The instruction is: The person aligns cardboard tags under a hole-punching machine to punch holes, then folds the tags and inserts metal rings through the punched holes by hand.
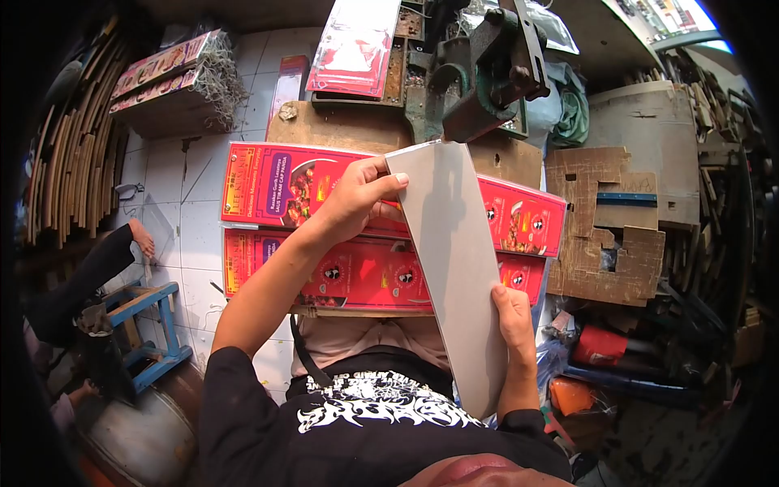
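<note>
Head view: the gray board [458,276] is supported by two hands, plain face up, above two rows of red printed panels. Its far end lies at the head of the iron machine [479,114]; whether the two touch cannot be told from this angle. Its near end extends over the person's black shirt [389,438].

Left hand [363,193]: pinching the left long edge close to the far end, thumb laid on the gray face, the other fingers partly hidden. Right hand [516,321]: gripping the right long edge nearer the body, thumb at the rim; its remaining fingertips are not fully visible.

Adjacent items: the upper printed panel [253,191] passes behind the left hand and the board; the lower printed panel [324,284] lies nearer the body. The wooden table [345,122] shows beyond them. Cut cardboard [600,252] stands to the right.

Handling (judged from appearance): the board is probably light and fairly stiff across its width, with some flex along its length. The smooth face may slide under a loose thumb; corners and edges probably dent or crease easily. Take hold at opposite long edges, well apart, with flat thumb pressure, keeping fingertips clear of the machine head.
</note>
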Tool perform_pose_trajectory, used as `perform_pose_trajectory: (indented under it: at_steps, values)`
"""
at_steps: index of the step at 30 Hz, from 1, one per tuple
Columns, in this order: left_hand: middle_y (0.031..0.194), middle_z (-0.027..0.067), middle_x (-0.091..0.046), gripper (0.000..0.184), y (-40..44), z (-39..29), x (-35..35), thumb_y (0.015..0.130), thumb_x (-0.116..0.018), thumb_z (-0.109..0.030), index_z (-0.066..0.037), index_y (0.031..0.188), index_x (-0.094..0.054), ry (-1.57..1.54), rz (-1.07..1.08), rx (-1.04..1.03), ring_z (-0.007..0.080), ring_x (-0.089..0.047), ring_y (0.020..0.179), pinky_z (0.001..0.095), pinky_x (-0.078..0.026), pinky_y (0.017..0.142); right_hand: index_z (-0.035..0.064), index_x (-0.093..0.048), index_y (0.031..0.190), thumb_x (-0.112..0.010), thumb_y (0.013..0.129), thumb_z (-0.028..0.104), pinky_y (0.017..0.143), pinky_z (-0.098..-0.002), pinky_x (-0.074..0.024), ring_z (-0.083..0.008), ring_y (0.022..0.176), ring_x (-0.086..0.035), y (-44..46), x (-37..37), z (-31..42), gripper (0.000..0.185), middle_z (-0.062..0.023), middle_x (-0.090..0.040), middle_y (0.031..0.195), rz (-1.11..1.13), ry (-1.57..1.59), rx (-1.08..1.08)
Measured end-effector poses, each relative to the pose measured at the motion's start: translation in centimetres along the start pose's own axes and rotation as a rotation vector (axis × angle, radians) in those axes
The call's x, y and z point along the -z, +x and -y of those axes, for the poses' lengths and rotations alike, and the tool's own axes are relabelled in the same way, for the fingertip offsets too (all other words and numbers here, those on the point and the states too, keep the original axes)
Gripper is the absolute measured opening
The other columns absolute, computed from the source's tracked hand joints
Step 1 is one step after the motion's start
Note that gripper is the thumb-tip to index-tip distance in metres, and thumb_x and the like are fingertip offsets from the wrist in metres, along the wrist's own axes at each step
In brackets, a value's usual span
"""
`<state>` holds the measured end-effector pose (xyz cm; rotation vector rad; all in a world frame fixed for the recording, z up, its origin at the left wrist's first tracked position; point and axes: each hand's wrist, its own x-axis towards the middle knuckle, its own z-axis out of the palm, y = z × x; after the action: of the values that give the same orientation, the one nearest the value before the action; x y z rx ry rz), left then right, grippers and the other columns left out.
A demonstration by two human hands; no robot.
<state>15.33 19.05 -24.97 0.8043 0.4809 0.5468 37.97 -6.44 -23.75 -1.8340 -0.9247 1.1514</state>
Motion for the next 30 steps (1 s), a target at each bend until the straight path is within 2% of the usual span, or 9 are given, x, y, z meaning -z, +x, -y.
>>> perform_pose_trajectory:
  at_steps: [5, 8, 19, 26, 28, 30]
  values:
    - [0.110, 0.0135, -0.063, 0.039, 0.0, -0.3, -0.2, 0.093, -0.056, -0.017, 0.006, 0.123, -0.051, -0.030, -0.002, -0.021, 0.0194, -0.065, 0.096, 0.0381, -0.061, 0.077, 0.0006, -0.050, 0.064, -0.046, 0.102, 0.036, 0.047, -0.0271, -0.0294, -0.0035, 0.055, -0.039, 0.3, 0.3, 0.0, 0.052, 0.0049, -0.045, 0.057, 0.015, -0.012, -0.037]
    - [0.110, 0.0115, -0.061, 0.038, 0.0, -0.3, 0.0, 0.095, -0.054, -0.017, 0.006, 0.125, -0.050, -0.041, 0.018, -0.017, 0.0178, -0.064, 0.097, 0.0396, -0.060, 0.081, 0.0006, -0.050, 0.064, -0.046, 0.102, 0.037, 0.047, -0.0270, -0.0296, -0.0036, 0.055, -0.039, 0.5, 0.2, 0.3, 0.053, 0.0053, -0.046, 0.057, 0.018, -0.024, -0.034]
    - [0.113, 0.0129, -0.060, 0.040, 0.1, -0.3, 0.3, 0.096, -0.052, -0.017, 0.004, 0.129, -0.046, -0.112, 0.033, -0.010, 0.0197, -0.063, 0.101, 0.0426, -0.059, 0.085, -0.0015, -0.057, 0.066, -0.046, 0.102, 0.038, 0.046, -0.0254, -0.0315, -0.0031, 0.054, -0.043, 1.0, -0.1, 0.4, 0.054, 0.0036, -0.051, 0.057, 0.023, 0.018, -0.050]
    - [0.113, 0.0129, -0.060, 0.039, 0.2, -0.2, 0.7, 0.096, -0.052, -0.017, 0.004, 0.128, -0.046, -0.103, 0.060, 0.004, 0.0199, -0.063, 0.101, 0.0429, -0.059, 0.085, -0.0016, -0.056, 0.065, -0.046, 0.102, 0.038, 0.045, -0.0262, -0.0307, -0.0036, 0.052, -0.042, 1.0, -0.1, 0.9, 0.055, 0.0038, -0.050, 0.056, 0.026, -0.029, -0.047]
    - [0.115, 0.0161, -0.060, 0.044, 0.2, -0.1, 0.7, 0.095, -0.052, -0.016, 0.007, 0.131, -0.042, -0.095, 0.045, -0.009, 0.0235, -0.065, 0.101, 0.0426, -0.061, 0.078, -0.0014, -0.056, 0.065, -0.046, 0.102, 0.037, 0.045, -0.0260, -0.0308, -0.0035, 0.052, -0.042, 1.1, -0.2, 0.9, 0.055, 0.0039, -0.050, 0.056, 0.024, -0.026, -0.045]
    - [0.115, 0.0162, -0.060, 0.043, 0.2, 0.0, 0.6, 0.095, -0.052, -0.017, 0.007, 0.130, -0.042, -0.092, 0.038, -0.013, 0.0235, -0.065, 0.102, 0.0425, -0.061, 0.079, -0.0013, -0.056, 0.065, -0.046, 0.102, 0.037, 0.045, -0.0258, -0.0308, -0.0034, 0.053, -0.042, 1.0, -0.2, 0.9, 0.054, 0.0040, -0.050, 0.056, 0.023, -0.024, -0.043]
